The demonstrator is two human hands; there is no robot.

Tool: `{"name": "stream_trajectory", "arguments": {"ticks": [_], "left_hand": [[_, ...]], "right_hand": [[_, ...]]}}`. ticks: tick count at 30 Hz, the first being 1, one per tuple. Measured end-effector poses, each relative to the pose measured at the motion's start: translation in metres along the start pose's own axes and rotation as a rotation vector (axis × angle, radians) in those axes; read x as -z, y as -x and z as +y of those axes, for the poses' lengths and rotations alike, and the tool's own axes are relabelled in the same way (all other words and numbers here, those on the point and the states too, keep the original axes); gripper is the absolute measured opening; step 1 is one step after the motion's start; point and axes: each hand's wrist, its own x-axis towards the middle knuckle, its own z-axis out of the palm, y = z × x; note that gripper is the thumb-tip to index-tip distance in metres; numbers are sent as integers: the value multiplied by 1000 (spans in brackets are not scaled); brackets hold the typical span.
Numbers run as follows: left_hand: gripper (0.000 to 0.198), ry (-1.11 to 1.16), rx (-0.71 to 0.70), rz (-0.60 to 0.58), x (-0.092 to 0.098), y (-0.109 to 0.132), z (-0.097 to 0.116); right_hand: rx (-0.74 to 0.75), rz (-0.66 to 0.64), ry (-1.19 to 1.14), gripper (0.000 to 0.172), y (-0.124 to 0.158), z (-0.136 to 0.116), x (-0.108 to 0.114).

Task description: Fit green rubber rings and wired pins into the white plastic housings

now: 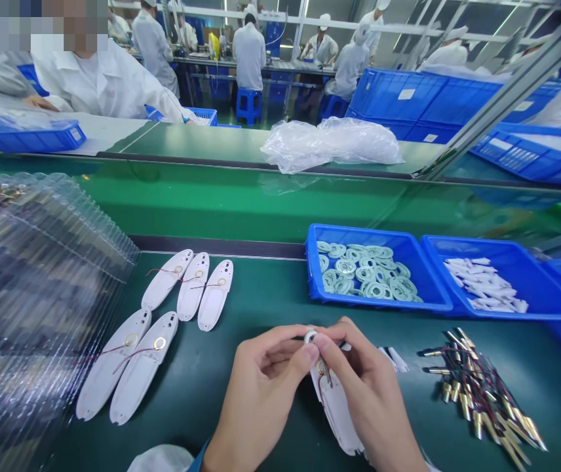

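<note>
Two bare hands work at six o'clock in the view, both grips closed. The left hand (258,393) and the right hand (371,393) pinch a small white ring (310,337) between their fingertips, at the top end of a long white plastic shell (334,410) that carries thin dark and red wires and hangs below them.

Five more white shells (192,288) lie on the dark green worktop (221,328) at ten o'clock from the hands, three together and two nearer, each with a round brass-coloured disc and fine red wire. A stack of clear ribbed plastic trays (39,295) stands at nine o'clock. At twelve o'clock a blue plastic tray (379,305) holds pale green rings (364,269), and just beside it, towards one o'clock, a second blue tray (506,313) holds flat white pieces (484,285). A heap of brass pins with wires (482,393) lies at three o'clock. Beyond a green conveyor sits a clear plastic bag (332,145), and co-workers in white coats (248,56) work further off.
</note>
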Motion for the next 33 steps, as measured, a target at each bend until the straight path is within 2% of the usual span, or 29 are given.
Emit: {"name": "stream_trajectory", "arguments": {"ticks": [5, 10, 12, 15, 17, 20, 23, 27, 31, 33], "left_hand": [[25, 48, -34, 1, 3, -3, 3], [21, 50, -35, 42, 11, -4, -2], [16, 67, -38, 14, 13, -4, -3], [6, -17, -127, -34, 20, -4, 0], [10, -114, -192, -59, 27, -6, 4], [16, -212, -181, -106, 39, -11, 8], [15, -267, -142, -118, 46, -13, 11], [10, -366, -127, -112, 46, -13, 14], [11, -414, -85, -144, 48, -12, 16], [13, -420, -81, -146, 50, -12, 17]], "right_hand": [[-4, 94, -90, 27, 6, -9, -4], [49, 5, 60, 27, 15, -2, -9], [133, -16, 196, 26, 14, 1, -6], [362, -40, 431, 31, 10, 4, 4], [483, -90, 527, 34, 7, 3, 10], [581, -145, 597, 34, 6, 1, 14], [646, -118, 653, 32, 9, -1, 14], [662, -165, 630, 32, 11, -1, 15], [577, -284, 574, 34, 8, -2, 16], [506, -296, 541, 32, 7, -6, 14]]}}
